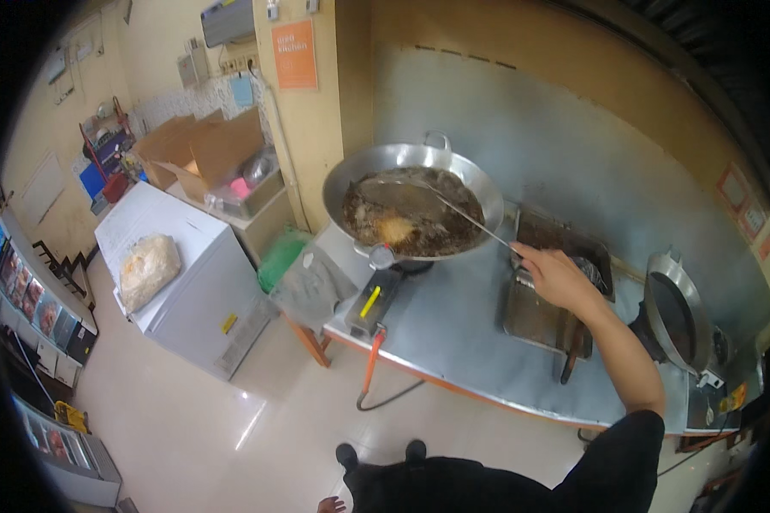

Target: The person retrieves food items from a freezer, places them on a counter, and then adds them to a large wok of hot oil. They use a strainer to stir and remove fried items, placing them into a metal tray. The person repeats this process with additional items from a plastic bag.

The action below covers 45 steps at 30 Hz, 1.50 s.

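My right hand [557, 277] grips the long metal handle of a strainer [401, 192], whose round head lies in the dark bubbling oil of a large metal wok [417, 154]. A golden piece of frying food [395, 229] floats in the oil beside the strainer head. A dial thermometer [381, 257] is at the wok's near rim. Under the wok stands a gas burner [375, 301] with a yellow mark and an orange hose [371, 362]. My left hand [331, 505] hangs low at the bottom edge, partly cut off, with nothing visible in it.
Metal trays [539, 308] with a dark-handled tool [572, 353] lie on the metal-topped table [462, 359]. Farther right is a second wok [696, 308]. Left stands a white chest freezer [199, 295] bearing a filled plastic bag [151, 266]; a green bag [283, 260] hangs between it and the table.
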Available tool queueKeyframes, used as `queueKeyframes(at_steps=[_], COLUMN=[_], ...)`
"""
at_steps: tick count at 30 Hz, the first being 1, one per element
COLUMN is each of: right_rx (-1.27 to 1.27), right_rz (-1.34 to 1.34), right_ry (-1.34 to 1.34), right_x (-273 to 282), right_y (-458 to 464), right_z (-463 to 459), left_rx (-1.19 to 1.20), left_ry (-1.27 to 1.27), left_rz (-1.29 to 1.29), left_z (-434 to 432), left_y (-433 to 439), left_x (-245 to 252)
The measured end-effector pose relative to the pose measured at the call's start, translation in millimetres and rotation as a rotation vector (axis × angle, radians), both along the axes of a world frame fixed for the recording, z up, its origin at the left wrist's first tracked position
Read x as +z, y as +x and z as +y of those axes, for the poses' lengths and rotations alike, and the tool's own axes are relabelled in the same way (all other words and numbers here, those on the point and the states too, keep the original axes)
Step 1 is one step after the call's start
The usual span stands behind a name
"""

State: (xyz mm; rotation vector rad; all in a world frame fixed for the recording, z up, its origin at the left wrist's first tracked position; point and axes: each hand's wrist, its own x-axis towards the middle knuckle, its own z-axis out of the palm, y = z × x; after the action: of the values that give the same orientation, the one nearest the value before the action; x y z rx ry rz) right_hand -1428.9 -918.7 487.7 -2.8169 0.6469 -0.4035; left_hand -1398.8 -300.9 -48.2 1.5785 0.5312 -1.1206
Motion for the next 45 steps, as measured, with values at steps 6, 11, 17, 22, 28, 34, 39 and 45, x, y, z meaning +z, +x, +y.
queueKeyframes(at_steps=[6, 11, 17, 22, 28, 34, 39, 45], right_rx=[-0.054, -0.172, -0.309, -0.348, -0.308, -0.216, -0.276, -0.316], right_rz=[-0.096, 0.091, 0.163, 0.292, 0.386, 0.28, 0.054, 0.017], right_ry=[-0.04, -0.132, 0.811, 0.968, 1.103, 1.151, 1.325, 1.345], right_x=[-18, -60, -34, -34, -22, -41, -63, -46], right_y=[-4, 35, 26, 50, 45, 73, 73, 50], right_z=[-43, -106, -149, -152, -143, -129, -94, -83], left_rx=[0.139, 0.11, 0.287, 0.426, 0.405, 0.267, 0.133, 0.191], left_ry=[0.015, 0.004, 0.007, -0.062, -0.043, 0.005, 0.033, 0.029], left_rz=[0.004, -0.071, 0.037, 0.052, 0.041, 0.045, 0.047, 0.047], left_z=[-33, -41, -9, 35, 37, 10, -6, 16], left_y=[51, 57, -2, -70, -68, 6, 40, 51], left_x=[-16, 0, -10, -4, -20, -28, -9, -18])
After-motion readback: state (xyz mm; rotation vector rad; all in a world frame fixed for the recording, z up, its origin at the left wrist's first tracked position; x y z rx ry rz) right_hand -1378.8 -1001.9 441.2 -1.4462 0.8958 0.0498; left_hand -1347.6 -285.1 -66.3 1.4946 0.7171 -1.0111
